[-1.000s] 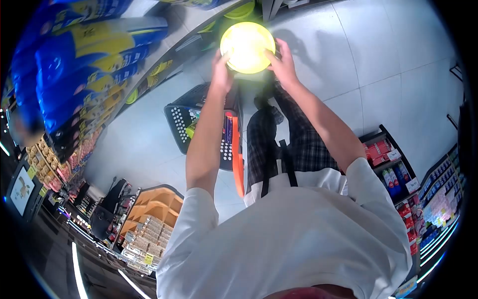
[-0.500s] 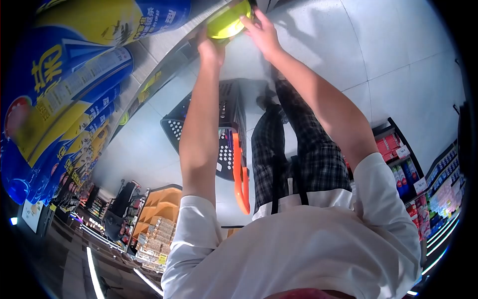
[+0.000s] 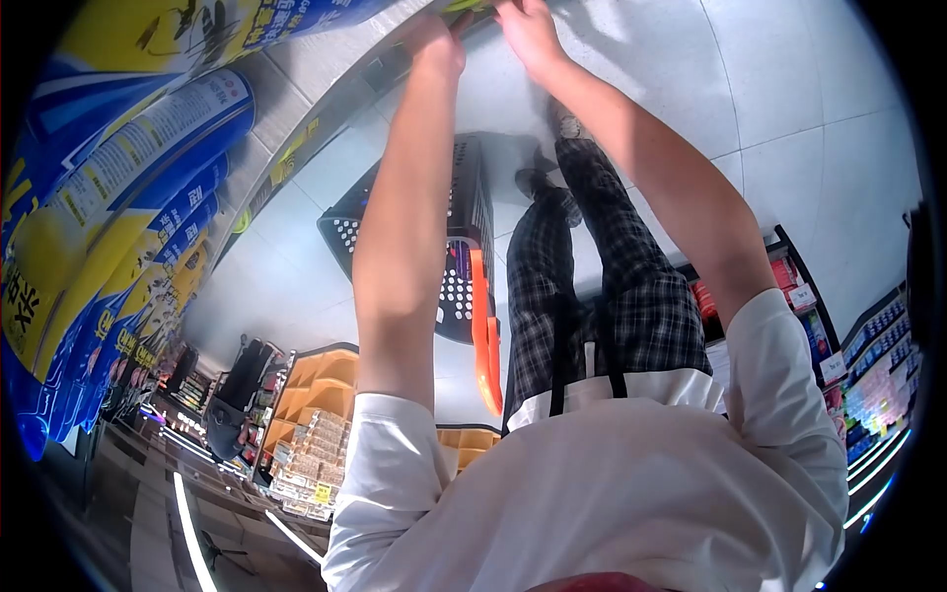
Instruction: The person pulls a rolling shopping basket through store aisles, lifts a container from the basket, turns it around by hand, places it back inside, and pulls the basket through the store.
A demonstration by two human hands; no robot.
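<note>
At the top edge of the view, a shiny yellow-green item (image 3: 468, 6) shows only as a sliver; the rest is out of frame and its kind is unclear. My left hand (image 3: 435, 41) is against it from the left, beside the shelf edge, with its fingertips partly cut off. On the other side my right hand (image 3: 530, 37) has its fingers bent at the item's right end. Close to the left of my hands stand blue and yellow insecticide spray cans (image 3: 163, 128), with insects printed on them, on a pale shelf (image 3: 296, 74).
Below my left forearm a dark shopping basket (image 3: 454, 202) with an orange handle (image 3: 484, 335) rests on the tiled floor (image 3: 671, 69). An orange display rack (image 3: 321, 380) with stacked packs stands lower left. Stocked shelves (image 3: 868, 365) line the right side.
Both hands have moved up toward the top edge, taking the yellow-green item mostly out of view. The spray cans appear shifted and larger as the view has moved slightly.
</note>
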